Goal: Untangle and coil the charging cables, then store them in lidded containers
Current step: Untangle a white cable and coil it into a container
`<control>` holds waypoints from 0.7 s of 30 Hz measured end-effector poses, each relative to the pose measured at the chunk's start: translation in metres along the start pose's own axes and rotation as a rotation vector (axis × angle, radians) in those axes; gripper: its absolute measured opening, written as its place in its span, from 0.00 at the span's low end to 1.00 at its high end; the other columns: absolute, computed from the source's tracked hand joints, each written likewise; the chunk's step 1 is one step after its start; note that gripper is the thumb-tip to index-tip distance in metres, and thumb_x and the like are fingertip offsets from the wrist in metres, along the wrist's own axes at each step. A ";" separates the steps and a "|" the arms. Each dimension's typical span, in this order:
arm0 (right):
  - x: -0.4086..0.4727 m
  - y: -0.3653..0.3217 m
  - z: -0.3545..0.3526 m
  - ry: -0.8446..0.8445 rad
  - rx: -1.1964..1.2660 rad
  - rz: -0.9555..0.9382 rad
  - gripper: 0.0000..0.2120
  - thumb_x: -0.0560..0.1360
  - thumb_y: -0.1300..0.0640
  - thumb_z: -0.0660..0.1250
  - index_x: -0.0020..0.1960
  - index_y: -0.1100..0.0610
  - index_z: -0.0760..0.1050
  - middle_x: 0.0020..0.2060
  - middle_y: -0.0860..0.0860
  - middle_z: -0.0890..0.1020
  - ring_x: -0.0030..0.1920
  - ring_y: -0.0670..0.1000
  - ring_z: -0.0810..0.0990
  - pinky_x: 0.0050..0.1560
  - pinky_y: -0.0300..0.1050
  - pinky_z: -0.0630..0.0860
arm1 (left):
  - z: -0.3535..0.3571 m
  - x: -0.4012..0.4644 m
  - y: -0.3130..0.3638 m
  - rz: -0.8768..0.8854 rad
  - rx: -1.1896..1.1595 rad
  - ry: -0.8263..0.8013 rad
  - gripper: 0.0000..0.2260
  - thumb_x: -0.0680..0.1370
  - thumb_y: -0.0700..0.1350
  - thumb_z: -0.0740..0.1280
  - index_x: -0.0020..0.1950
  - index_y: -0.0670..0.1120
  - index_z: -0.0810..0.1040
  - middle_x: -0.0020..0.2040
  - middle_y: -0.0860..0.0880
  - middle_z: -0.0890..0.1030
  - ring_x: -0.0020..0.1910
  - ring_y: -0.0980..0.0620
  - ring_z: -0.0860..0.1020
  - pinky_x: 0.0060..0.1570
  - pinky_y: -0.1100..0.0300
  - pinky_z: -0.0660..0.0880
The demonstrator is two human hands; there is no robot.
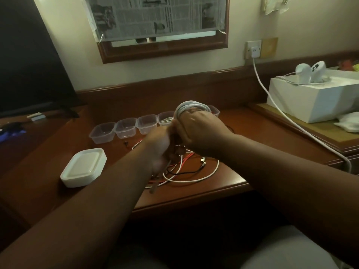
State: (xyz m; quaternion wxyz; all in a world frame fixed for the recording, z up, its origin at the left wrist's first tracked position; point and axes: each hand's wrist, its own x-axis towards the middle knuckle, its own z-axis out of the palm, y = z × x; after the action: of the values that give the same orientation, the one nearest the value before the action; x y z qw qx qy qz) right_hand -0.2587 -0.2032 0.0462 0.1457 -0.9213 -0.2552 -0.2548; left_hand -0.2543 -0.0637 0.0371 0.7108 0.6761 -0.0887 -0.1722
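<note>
Both hands were raised together above the middle of the brown wooden desk (223,177). The right hand (196,131) was closed in a fist around the lower part of a coiled white charging cable (191,107), fingers curled over the bundled loops, the loops standing up above the knuckles. The left hand (161,144) was pressed against the right hand from the left, fingers curled; it appeared to grip the same coil near its base, though the contact point was hidden between the two hands. Below the hands, a loose tangle of white, red and black cables (186,171) lay on the desk near its near edge, with a small black connector (202,161) showing at the right side of the tangle. Beyond the hands, a row of clear plastic rectangular containers (124,128) ran from left to right toward the far side of the desk; one container (165,118) just left of the coil held a white cable, and the rightmost was mostly hidden behind the coil. A stack of white plastic lids (83,167) sat on the left part of the desk, well apart from the tangle. At far right, a white box (314,100) carried two white controllers (310,71), and a thick white power cord (272,101) ran down from a wall socket (253,49). A dark screen (29,65) stood at far left.
</note>
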 end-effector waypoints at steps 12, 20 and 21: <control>0.007 0.029 0.022 -0.391 0.422 0.305 0.17 0.84 0.52 0.53 0.41 0.55 0.75 0.33 0.49 0.73 0.32 0.45 0.67 0.34 0.41 0.64 | -0.039 0.034 -0.019 0.741 0.953 0.117 0.16 0.76 0.48 0.73 0.61 0.52 0.75 0.37 0.47 0.79 0.35 0.48 0.78 0.35 0.47 0.77; 0.054 0.041 0.060 -0.413 0.823 0.398 0.18 0.84 0.51 0.52 0.37 0.52 0.67 0.26 0.48 0.67 0.25 0.45 0.64 0.27 0.37 0.63 | -0.071 0.075 -0.037 0.685 0.851 0.108 0.13 0.81 0.56 0.59 0.57 0.51 0.78 0.46 0.50 0.82 0.44 0.53 0.80 0.43 0.49 0.77; 0.065 0.045 0.070 -0.367 0.728 0.385 0.16 0.83 0.55 0.55 0.37 0.47 0.64 0.28 0.46 0.66 0.27 0.43 0.63 0.29 0.34 0.62 | -0.075 0.085 -0.039 0.707 0.858 0.148 0.12 0.81 0.56 0.58 0.56 0.51 0.76 0.46 0.51 0.81 0.44 0.55 0.79 0.42 0.53 0.77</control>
State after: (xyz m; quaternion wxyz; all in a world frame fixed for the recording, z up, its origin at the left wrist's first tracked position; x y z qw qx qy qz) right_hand -0.1586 -0.1868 0.0174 0.4573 -0.8707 -0.1738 0.0508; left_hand -0.1541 -0.0260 -0.0154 0.3910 0.8440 -0.3220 0.1761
